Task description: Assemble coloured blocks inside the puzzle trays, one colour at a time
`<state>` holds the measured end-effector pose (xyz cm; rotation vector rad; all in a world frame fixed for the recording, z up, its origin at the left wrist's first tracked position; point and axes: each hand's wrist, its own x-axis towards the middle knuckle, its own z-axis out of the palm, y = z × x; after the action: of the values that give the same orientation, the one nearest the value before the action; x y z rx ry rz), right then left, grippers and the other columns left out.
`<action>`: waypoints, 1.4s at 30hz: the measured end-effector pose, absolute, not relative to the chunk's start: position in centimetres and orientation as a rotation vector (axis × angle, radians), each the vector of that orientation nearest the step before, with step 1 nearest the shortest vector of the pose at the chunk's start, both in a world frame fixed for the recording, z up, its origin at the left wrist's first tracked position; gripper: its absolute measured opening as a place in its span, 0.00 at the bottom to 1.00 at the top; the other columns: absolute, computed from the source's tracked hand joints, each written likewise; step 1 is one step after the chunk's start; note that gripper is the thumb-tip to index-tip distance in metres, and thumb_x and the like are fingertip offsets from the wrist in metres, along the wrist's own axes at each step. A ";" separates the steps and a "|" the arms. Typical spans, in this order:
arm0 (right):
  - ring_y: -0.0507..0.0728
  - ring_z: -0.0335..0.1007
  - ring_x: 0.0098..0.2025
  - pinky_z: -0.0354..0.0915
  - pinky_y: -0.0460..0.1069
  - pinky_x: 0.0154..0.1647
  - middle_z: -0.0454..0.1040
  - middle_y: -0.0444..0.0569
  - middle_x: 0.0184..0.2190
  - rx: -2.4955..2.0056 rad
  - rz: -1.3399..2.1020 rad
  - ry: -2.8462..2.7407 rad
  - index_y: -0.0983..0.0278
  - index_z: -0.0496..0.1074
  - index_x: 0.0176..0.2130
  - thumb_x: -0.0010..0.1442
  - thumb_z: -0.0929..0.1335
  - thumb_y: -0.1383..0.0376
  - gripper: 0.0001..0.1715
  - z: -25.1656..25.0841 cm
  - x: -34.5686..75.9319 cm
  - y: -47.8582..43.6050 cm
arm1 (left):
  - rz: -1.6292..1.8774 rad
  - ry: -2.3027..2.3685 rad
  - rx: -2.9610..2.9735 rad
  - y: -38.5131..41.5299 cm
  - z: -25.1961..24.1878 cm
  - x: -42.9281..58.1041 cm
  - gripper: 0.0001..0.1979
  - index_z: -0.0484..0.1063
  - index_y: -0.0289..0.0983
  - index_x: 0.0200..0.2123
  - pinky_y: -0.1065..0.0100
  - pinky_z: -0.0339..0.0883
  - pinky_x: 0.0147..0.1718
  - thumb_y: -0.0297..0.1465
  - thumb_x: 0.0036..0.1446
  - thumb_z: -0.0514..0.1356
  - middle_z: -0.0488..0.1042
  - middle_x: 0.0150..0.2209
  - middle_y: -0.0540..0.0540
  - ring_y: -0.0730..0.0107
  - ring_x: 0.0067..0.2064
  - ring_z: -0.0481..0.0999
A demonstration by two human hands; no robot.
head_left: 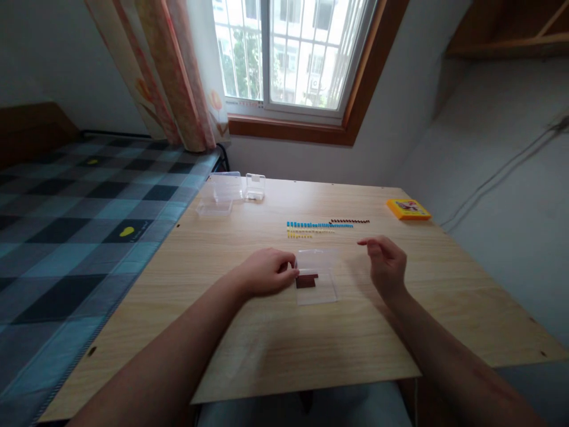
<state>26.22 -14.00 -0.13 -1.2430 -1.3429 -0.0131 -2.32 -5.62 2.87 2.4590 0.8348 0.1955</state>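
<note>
On the table, my left hand (270, 271) pinches the left side of an open clear plastic box (326, 290). Flat dark brown pieces (306, 281) lie inside the box on its left half. Above the wood, to the right of the box, hovers my right hand (387, 265), its index finger stretched out to the left and the others curled; I see nothing held in it. Beyond both hands run rows of tiny pieces: blue (317, 225), yellow (299, 235), and a brown row (351, 221) farther back on the right. A pale row lies between the blue and yellow.
At the back left of the wooden table (249, 350) stand clear plastic boxes (226, 187) and a smaller clear case (255, 187). An orange-yellow box (409, 209) lies at the back right. A bed with a checked cover (102, 219) adjoins the left edge.
</note>
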 end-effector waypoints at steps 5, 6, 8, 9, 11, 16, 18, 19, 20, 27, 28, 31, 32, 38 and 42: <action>0.58 0.72 0.38 0.67 0.54 0.42 0.79 0.49 0.35 -1.309 0.035 -1.164 0.63 0.80 0.37 0.68 0.66 0.56 0.18 -1.6 28.0 -11.7 | 0.324 0.774 2.250 -3.7 2.0 -3.2 0.16 0.78 0.38 0.40 0.63 0.65 0.45 0.32 0.55 0.52 0.79 0.39 0.46 0.59 0.44 0.75; 0.59 0.73 0.41 0.68 0.55 0.45 0.79 0.50 0.37 -1.318 0.005 -1.175 0.62 0.80 0.38 0.67 0.66 0.56 0.17 -1.9 28.3 -11.3 | 0.370 0.780 2.209 -3.4 1.7 -3.2 0.15 0.77 0.37 0.38 0.63 0.65 0.44 0.32 0.54 0.52 0.78 0.37 0.46 0.59 0.43 0.75; 0.61 0.73 0.46 0.67 0.58 0.52 0.79 0.51 0.41 -1.352 -0.068 -1.202 0.62 0.81 0.42 0.66 0.66 0.57 0.16 -2.6 28.6 -10.5 | 0.444 0.799 2.075 -3.0 1.0 -3.2 0.15 0.75 0.36 0.36 0.65 0.65 0.35 0.33 0.54 0.50 0.74 0.29 0.47 0.63 0.34 0.72; 0.62 0.72 0.48 0.67 0.60 0.55 0.79 0.52 0.43 -1.377 -0.093 -1.219 0.62 0.80 0.44 0.65 0.66 0.58 0.16 -3.0 28.7 -10.1 | 0.480 0.813 1.989 -3.0 0.7 -3.1 0.15 0.75 0.36 0.35 0.67 0.63 0.31 0.34 0.54 0.50 0.71 0.26 0.49 0.66 0.30 0.69; 0.63 0.71 0.53 0.64 0.62 0.61 0.77 0.54 0.47 -1.428 -0.104 -1.255 0.62 0.80 0.48 0.61 0.66 0.62 0.18 -3.8 28.7 -9.4 | 0.531 0.829 1.839 -3.0 0.3 -2.9 0.15 0.73 0.36 0.34 0.69 0.57 0.24 0.35 0.54 0.49 0.67 0.22 0.50 0.70 0.24 0.64; 0.64 0.66 0.62 0.59 0.63 0.68 0.73 0.56 0.57 -1.491 -0.073 -1.344 0.60 0.80 0.51 0.58 0.65 0.66 0.24 -4.9 29.1 -7.7 | 0.580 0.836 1.725 -3.3 0.0 -2.6 0.14 0.72 0.35 0.32 0.72 0.52 0.19 0.36 0.52 0.50 0.66 0.22 0.51 0.73 0.22 0.61; 0.65 0.61 0.66 0.55 0.64 0.71 0.71 0.57 0.60 -1.534 -0.101 -1.414 0.60 0.80 0.51 0.59 0.65 0.65 0.23 -4.6 29.6 -6.8 | 0.588 0.838 1.696 -3.3 0.0 -2.6 0.14 0.72 0.35 0.32 0.72 0.52 0.19 0.36 0.52 0.50 0.66 0.22 0.51 0.74 0.21 0.61; 0.66 0.59 0.68 0.52 0.65 0.72 0.70 0.57 0.61 -1.562 -0.121 -1.459 0.61 0.81 0.50 0.59 0.65 0.65 0.22 -4.4 29.9 -6.2 | 0.594 0.838 1.684 -3.3 0.1 -2.6 0.14 0.72 0.35 0.32 0.72 0.51 0.19 0.36 0.53 0.51 0.66 0.22 0.51 0.74 0.21 0.61; 0.68 0.56 0.69 0.50 0.66 0.72 0.69 0.57 0.62 -1.593 -0.138 -1.503 0.61 0.81 0.49 0.59 0.66 0.65 0.22 -4.2 30.3 -5.5 | 0.600 0.838 1.676 -3.3 0.1 -2.6 0.14 0.72 0.35 0.32 0.72 0.51 0.19 0.36 0.53 0.51 0.66 0.21 0.52 0.75 0.21 0.60; 0.68 0.41 0.75 0.35 0.69 0.74 0.60 0.49 0.71 -1.680 -0.089 -1.705 0.60 0.85 0.40 0.59 0.64 0.65 0.19 -3.3 31.2 -0.6 | 0.583 0.830 1.719 -3.0 0.0 -2.7 0.13 0.73 0.34 0.32 0.73 0.53 0.20 0.35 0.54 0.51 0.66 0.22 0.52 0.75 0.22 0.62; 0.68 0.40 0.76 0.33 0.69 0.74 0.59 0.48 0.72 -1.668 -0.075 -1.735 0.59 0.85 0.39 0.59 0.64 0.65 0.19 -3.4 31.2 -0.2 | 0.579 0.833 1.718 -3.0 -0.1 -2.7 0.13 0.73 0.34 0.32 0.73 0.53 0.19 0.35 0.54 0.51 0.66 0.22 0.52 0.75 0.21 0.62; 0.67 0.35 0.77 0.30 0.69 0.74 0.54 0.46 0.74 -1.629 -0.059 -1.815 0.59 0.85 0.38 0.62 0.63 0.63 0.19 -3.6 31.3 0.2 | 0.557 0.841 1.704 -2.9 -0.2 -2.8 0.13 0.73 0.35 0.33 0.73 0.51 0.18 0.36 0.55 0.51 0.66 0.22 0.52 0.75 0.20 0.61; 0.67 0.35 0.77 0.30 0.69 0.74 0.53 0.46 0.74 -1.622 -0.061 -1.833 0.59 0.85 0.38 0.63 0.63 0.63 0.20 -3.6 31.3 0.2 | 0.549 0.842 1.696 -2.9 -0.2 -2.8 0.13 0.73 0.35 0.33 0.73 0.51 0.18 0.36 0.55 0.52 0.66 0.22 0.52 0.75 0.20 0.61; 0.68 0.35 0.77 0.29 0.72 0.72 0.53 0.45 0.74 -1.651 -0.064 -1.893 0.58 0.85 0.37 0.64 0.64 0.63 0.18 -3.6 31.3 -0.1 | 0.520 0.873 1.679 -3.1 0.0 -2.8 0.13 0.72 0.35 0.34 0.74 0.50 0.17 0.36 0.55 0.52 0.66 0.22 0.52 0.76 0.19 0.61; 0.69 0.36 0.77 0.30 0.72 0.73 0.53 0.45 0.74 -1.685 -0.058 -1.897 0.58 0.85 0.39 0.65 0.64 0.63 0.19 -3.6 31.1 0.0 | 0.514 0.865 1.708 -2.9 -0.1 -2.8 0.13 0.73 0.35 0.34 0.74 0.51 0.18 0.37 0.55 0.53 0.67 0.22 0.52 0.75 0.21 0.62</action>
<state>31.11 0.00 -3.56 -1.6854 -1.8966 -0.0583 -2.80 -2.92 -0.10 1.7082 0.8647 0.5141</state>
